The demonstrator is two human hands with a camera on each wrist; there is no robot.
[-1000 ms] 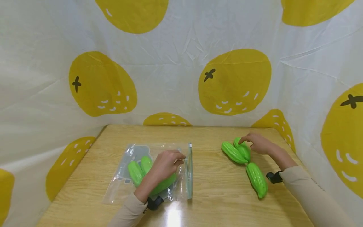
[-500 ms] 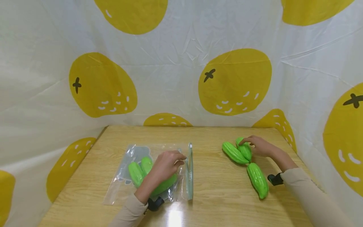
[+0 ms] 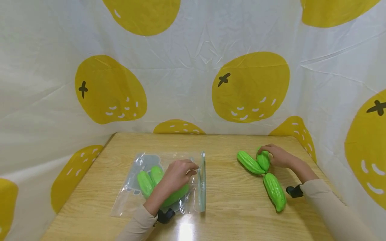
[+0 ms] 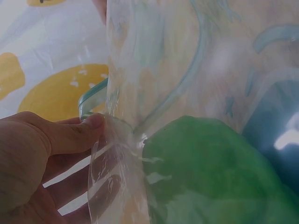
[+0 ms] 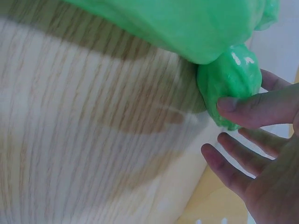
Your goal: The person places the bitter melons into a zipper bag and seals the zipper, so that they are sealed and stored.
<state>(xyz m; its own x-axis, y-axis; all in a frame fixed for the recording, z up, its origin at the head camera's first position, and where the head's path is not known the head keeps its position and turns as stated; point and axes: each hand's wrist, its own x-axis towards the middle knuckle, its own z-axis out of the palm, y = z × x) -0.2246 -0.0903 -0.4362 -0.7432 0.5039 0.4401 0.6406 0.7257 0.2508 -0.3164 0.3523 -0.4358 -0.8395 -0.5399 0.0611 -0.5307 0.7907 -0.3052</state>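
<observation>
My left hand [image 3: 178,174] pinches the edge of a clear zip bag [image 3: 201,190] near its mouth. The left wrist view shows the thumb [image 4: 77,135] pressed on the plastic. Inside the bag lie several bright green ridged toy gourds [image 3: 145,184], partly covered by the hand and forearm. At the right, my right hand [image 3: 277,156] grips the upper end of another green ridged toy gourd [image 3: 263,163]. Its thumb [image 5: 252,107] lies on the near side, fingers partly hidden behind. A second gourd [image 3: 250,163] slants beside it, and a third [image 3: 274,192] points toward me.
The wooden table [image 3: 223,207] bears everything. Patterned cloth [image 3: 181,83] with yellow fruit prints rises behind the table and along both sides. Pale blue printing [image 3: 147,162] shows on the bag. Dark camera mounts [image 3: 295,191] sit at both wrists.
My right hand has shifted slightly right, and the upper end of the gripped gourd has swung right, away from the slanting one. The left hand and bag stay where they were.
</observation>
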